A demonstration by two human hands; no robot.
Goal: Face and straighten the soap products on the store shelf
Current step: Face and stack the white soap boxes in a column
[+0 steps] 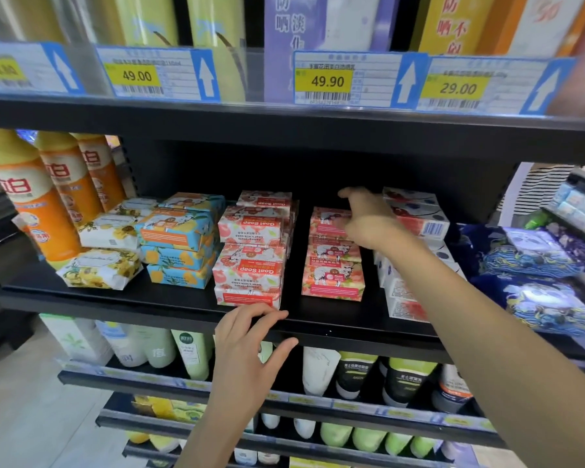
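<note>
Stacks of boxed soap stand on the black middle shelf (169, 302). From the left: yellow-flower wrapped bars (99, 267), blue lemon boxes (179, 241), red "Goat Soap" boxes (250, 258) lying upside down, pink rose boxes (331, 268), and white boxes with red prints (416, 214). My right hand (368, 217) reaches deep into the shelf, over the top of the pink rose stack, fingers spread and holding nothing. My left hand (247, 346) rests with relaxed fingers on the shelf's front edge, just below the red Goat Soap stack.
Orange detergent bottles (44, 201) stand at the shelf's left end. Dark blue patterned packs (534, 261) lie at the right. Price tags (325, 81) line the shelf above. Tubes and bottles (355, 373) fill the lower shelves. A person in a striped top (537, 187) stands behind the right side.
</note>
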